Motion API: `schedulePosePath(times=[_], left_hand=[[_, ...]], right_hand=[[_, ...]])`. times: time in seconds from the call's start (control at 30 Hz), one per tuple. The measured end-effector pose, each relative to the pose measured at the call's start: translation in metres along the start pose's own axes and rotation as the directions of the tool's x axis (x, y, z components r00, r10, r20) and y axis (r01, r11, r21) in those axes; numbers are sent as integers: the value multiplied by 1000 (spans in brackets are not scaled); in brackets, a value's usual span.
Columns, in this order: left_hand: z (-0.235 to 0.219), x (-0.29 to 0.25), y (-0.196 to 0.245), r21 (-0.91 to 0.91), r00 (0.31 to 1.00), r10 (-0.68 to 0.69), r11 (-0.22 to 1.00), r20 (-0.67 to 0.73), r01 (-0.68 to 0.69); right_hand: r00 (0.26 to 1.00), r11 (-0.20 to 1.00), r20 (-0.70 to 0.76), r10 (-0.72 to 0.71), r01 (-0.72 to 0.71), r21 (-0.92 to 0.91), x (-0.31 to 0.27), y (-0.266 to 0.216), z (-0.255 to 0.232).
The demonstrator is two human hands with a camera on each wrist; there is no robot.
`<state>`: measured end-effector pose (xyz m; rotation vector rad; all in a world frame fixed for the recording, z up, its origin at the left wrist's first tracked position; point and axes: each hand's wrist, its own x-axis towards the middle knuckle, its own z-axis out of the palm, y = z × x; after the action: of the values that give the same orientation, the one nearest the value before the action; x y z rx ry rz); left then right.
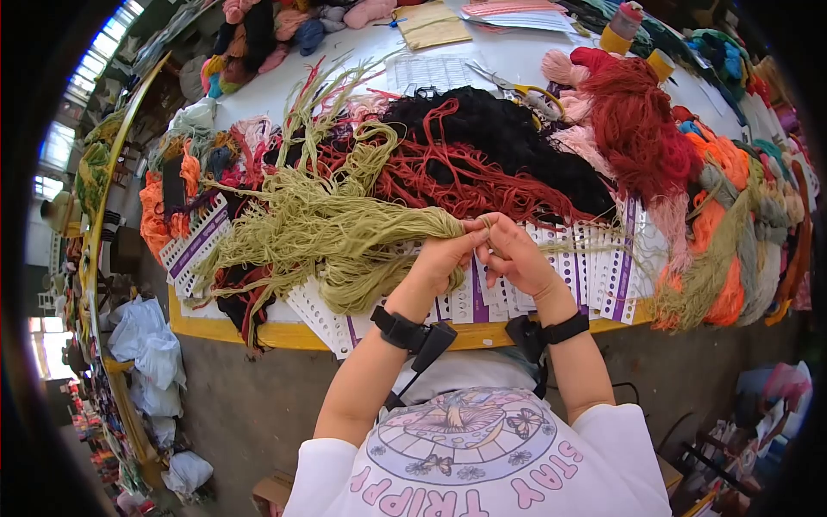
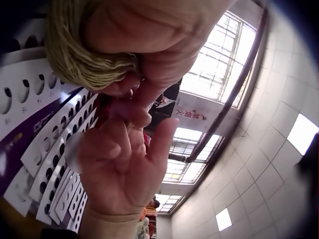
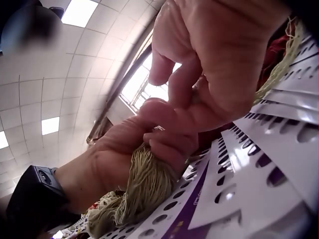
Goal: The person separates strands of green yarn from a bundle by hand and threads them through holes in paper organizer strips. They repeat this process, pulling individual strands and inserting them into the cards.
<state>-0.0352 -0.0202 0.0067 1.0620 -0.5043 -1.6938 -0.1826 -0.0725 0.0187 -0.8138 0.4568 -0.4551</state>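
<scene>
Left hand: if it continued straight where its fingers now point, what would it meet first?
The left hand, holding the green yarn, would probably meet the right hand first; they look touching or nearly so, depth is unclear.

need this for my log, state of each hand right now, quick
Left hand: closed, holding green yarn.
Right hand: partly curled; whether it pinches yarn too cannot be told.

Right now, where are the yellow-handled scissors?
In the head view, the scissors lie right of centre, at the far edge of the black yarn, between a printed sheet and pale pink yarn.
</scene>
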Motion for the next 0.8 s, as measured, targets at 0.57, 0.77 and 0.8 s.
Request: schedulePosePath(times=[0.57, 0.77, 0.8], left_hand=[[-1, 27, -30, 814, 785, 485, 579, -385, 42], [2, -3, -11, 584, 874, 202, 804, -442, 109], [0, -4, -9, 528, 886, 169, 844, -433, 97]], right_hand=[[924, 947, -357, -136, 15, -321, 13, 10, -16], [880, 746, -349, -322, 9, -666, 18, 16, -22], [864, 640, -315, -392, 10, -769, 19, 16, -20]])
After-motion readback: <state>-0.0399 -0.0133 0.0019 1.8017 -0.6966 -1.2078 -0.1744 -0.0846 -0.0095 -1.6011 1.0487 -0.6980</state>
